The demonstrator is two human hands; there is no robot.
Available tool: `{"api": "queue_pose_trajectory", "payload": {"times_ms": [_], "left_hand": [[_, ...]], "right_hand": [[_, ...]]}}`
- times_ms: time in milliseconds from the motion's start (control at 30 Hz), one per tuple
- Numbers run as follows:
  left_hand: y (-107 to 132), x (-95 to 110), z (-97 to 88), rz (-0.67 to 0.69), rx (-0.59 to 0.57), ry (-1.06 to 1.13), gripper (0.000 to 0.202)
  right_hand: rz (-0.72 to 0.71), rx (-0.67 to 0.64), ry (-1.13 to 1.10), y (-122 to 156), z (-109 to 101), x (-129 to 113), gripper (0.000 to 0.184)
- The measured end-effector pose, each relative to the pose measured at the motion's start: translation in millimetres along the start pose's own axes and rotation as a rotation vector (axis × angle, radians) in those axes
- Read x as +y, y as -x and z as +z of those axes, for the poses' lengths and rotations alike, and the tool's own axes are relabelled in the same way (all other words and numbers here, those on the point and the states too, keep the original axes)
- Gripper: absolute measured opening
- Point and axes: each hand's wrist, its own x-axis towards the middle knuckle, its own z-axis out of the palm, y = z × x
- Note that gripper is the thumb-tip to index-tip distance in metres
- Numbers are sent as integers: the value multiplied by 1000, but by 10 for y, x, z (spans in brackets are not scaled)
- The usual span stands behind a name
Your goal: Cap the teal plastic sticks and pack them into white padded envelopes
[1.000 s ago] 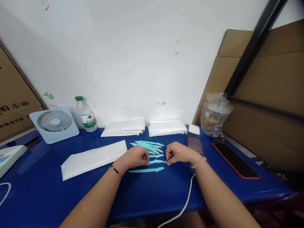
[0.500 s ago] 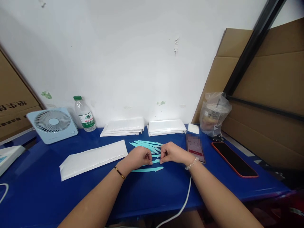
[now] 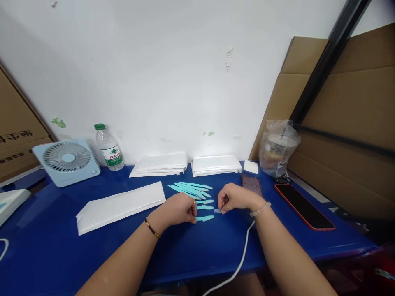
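My left hand is closed, its thumb and fingertips pinching the nearest teal eyebrow razor, whose handle end is hidden under the hand. Two more razors lie just behind it, a middle razor and a farther razor, partly covered by the same hand. A loose pile of teal eyebrow razors fans out beyond them. To the right, my right hand pinches a small translucent blade cap, apart from the razors' tips.
A white padded envelope lies at left, with a left stack and right stack of envelopes by the wall. A fan, water bottle, bagged cup, phone, red-edged phone and white cable surround the hands.
My right hand has moved right, away from the razors, with the small cap showing in its fingers. My left hand has shifted slightly toward me, onto the nearest razor.
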Motion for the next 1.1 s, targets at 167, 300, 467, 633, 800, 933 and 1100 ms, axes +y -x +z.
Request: {"api": "queue_pose_trajectory", "payload": {"times_ms": [167, 300, 467, 633, 800, 933, 1100], "left_hand": [[-10, -1, 13, -3, 13, 7, 17], [7, 6, -7, 32, 16, 1, 15], [16, 24, -27, 34, 24, -3, 15], [15, 29, -19, 82, 57, -53, 14], [13, 22, -14, 69, 66, -77, 13], [14, 19, -17, 75, 64, -86, 14], [20, 13, -19, 69, 54, -93, 13]], "right_hand": [[-47, -32, 30, -36, 84, -164, 22], [-63, -20, 53, -22, 77, -175, 21], [-76, -13, 44, -15, 72, -191, 18], [-70, 17, 65, -11, 78, -180, 12], [-42, 31, 91, 20, 32, -136, 13], [-31, 5, 82, 28, 0, -129, 13], [-23, 56, 97, 34, -1, -130, 10]]}}
